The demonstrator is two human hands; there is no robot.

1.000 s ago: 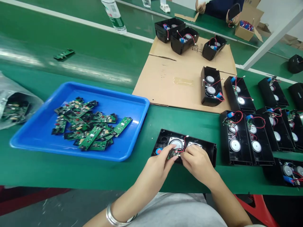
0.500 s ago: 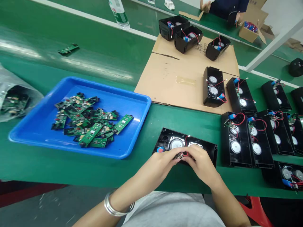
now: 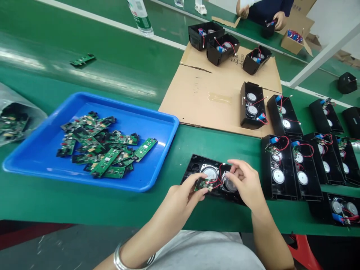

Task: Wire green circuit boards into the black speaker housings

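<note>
Up on the cardboard [image 3: 202,108], dark writing [image 3: 235,59] sits by the far edge, unreadable. Near the table's [image 3: 112,206] front edge, the left hand [image 3: 184,197] pinches a circuit board [image 3: 201,184] over a black case [image 3: 194,162]; the right hand [image 3: 249,182] is half open, thumb and forefinger apart.

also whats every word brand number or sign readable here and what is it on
"正", on the cardboard, with blurred marks beside it I can't make out
Faint marks further left on the cardboard: too faint to read
Green label on the bottle: too blurred
Nothing else readable
</note>
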